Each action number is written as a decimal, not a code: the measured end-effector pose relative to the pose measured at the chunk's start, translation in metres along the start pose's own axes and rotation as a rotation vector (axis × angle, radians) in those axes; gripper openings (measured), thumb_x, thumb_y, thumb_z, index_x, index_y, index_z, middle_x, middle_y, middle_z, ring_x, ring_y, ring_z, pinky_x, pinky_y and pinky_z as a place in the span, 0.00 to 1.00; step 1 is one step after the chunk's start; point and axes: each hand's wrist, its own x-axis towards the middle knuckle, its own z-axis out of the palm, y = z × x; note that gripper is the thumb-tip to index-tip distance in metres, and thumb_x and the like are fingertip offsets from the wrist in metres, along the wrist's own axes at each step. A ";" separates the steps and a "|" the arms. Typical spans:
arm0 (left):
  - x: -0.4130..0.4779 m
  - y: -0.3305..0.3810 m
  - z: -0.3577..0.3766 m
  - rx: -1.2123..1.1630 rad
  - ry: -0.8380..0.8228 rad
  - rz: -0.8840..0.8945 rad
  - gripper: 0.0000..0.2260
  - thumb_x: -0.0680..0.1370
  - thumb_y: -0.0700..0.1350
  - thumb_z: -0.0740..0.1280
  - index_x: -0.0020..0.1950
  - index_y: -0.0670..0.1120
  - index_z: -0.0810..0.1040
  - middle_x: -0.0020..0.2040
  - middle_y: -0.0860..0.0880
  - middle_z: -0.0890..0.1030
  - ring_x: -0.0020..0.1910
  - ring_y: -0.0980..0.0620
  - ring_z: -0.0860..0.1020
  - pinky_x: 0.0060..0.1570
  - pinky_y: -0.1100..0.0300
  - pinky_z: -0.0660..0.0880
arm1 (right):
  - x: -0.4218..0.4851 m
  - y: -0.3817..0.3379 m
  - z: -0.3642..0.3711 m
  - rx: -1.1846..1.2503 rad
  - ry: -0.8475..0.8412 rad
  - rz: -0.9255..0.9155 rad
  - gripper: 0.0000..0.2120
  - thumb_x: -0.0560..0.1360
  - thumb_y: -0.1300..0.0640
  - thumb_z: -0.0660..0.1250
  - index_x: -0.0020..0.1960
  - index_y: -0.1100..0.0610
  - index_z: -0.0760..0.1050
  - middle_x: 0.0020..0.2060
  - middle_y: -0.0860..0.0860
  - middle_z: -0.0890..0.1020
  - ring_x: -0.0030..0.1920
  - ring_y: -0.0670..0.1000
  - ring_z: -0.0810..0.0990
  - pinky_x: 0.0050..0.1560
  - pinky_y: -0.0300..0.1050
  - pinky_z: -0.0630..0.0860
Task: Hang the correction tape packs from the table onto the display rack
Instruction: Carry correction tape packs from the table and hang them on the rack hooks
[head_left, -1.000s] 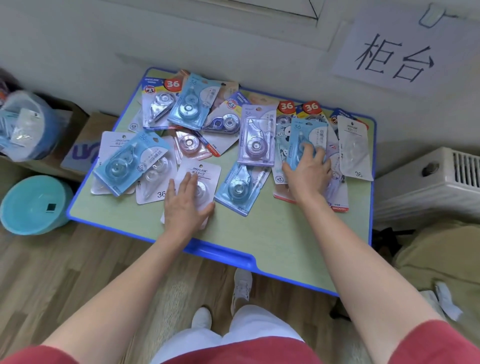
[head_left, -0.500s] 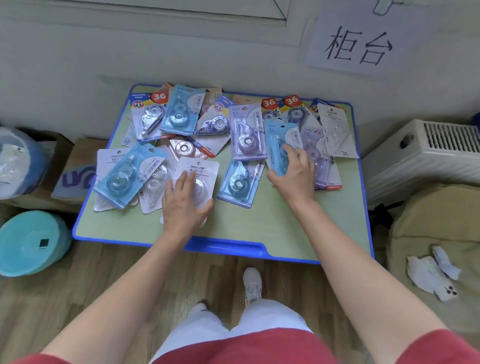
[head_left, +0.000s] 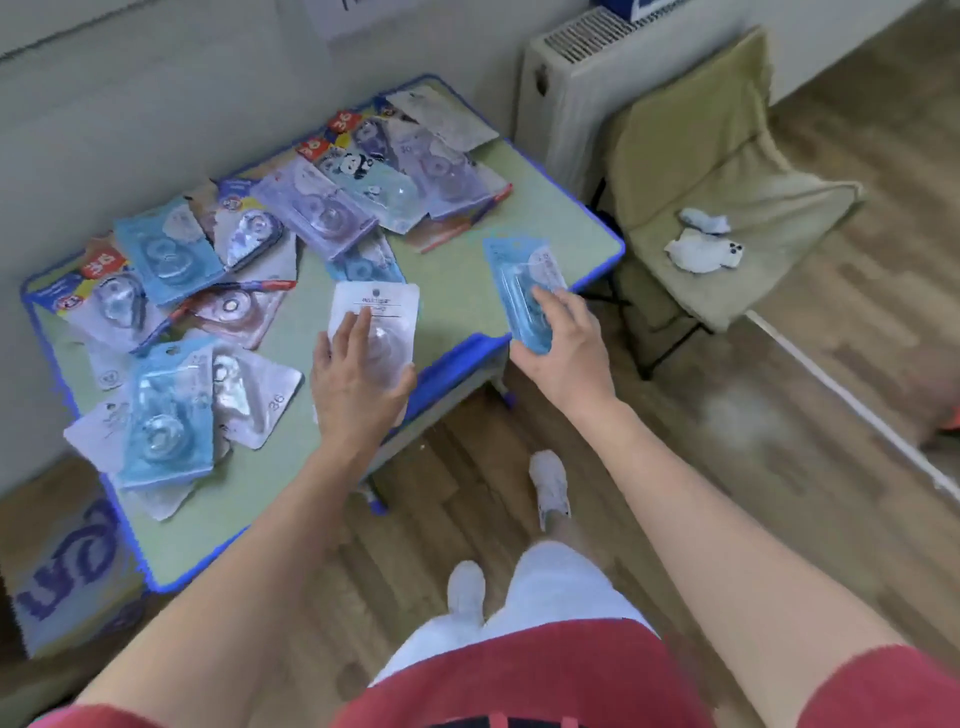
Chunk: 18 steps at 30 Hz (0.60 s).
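Several correction tape packs (head_left: 311, 208) lie scattered over a low green table with a blue rim (head_left: 452, 358). My left hand (head_left: 358, 379) grips a white pack (head_left: 376, 312) just above the table's near edge. My right hand (head_left: 563, 353) holds a light blue pack (head_left: 522, 275) lifted off the table, over its right front corner. No display rack shows in this view.
A white radiator (head_left: 566, 98) stands right of the table by the wall. A green folding chair (head_left: 727, 197) beside it carries a small white object (head_left: 701, 249). A cardboard box (head_left: 67, 577) sits at the lower left. My feet (head_left: 550, 483) stand on wooden floor.
Both hands have lifted their packs off the table and drawn them toward me. The view has swung to the right, bringing in the chair and radiator.
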 end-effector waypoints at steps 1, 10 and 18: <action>-0.006 0.007 0.002 -0.003 -0.029 0.051 0.33 0.76 0.51 0.68 0.75 0.41 0.61 0.75 0.44 0.63 0.74 0.43 0.61 0.75 0.54 0.49 | -0.019 0.008 -0.005 0.009 0.029 0.041 0.29 0.71 0.55 0.70 0.71 0.57 0.67 0.68 0.57 0.68 0.67 0.59 0.66 0.68 0.48 0.62; -0.074 0.122 0.050 -0.029 -0.249 0.488 0.33 0.74 0.49 0.71 0.75 0.41 0.63 0.74 0.43 0.65 0.72 0.40 0.63 0.73 0.49 0.54 | -0.169 0.101 -0.065 0.058 0.295 0.386 0.30 0.71 0.54 0.70 0.71 0.55 0.67 0.68 0.55 0.67 0.66 0.58 0.65 0.66 0.51 0.65; -0.215 0.242 0.118 -0.085 -0.397 0.747 0.32 0.73 0.49 0.72 0.74 0.43 0.65 0.72 0.43 0.68 0.69 0.39 0.64 0.70 0.52 0.57 | -0.339 0.201 -0.129 0.119 0.484 0.673 0.29 0.72 0.55 0.69 0.71 0.55 0.66 0.69 0.54 0.66 0.67 0.56 0.65 0.66 0.43 0.62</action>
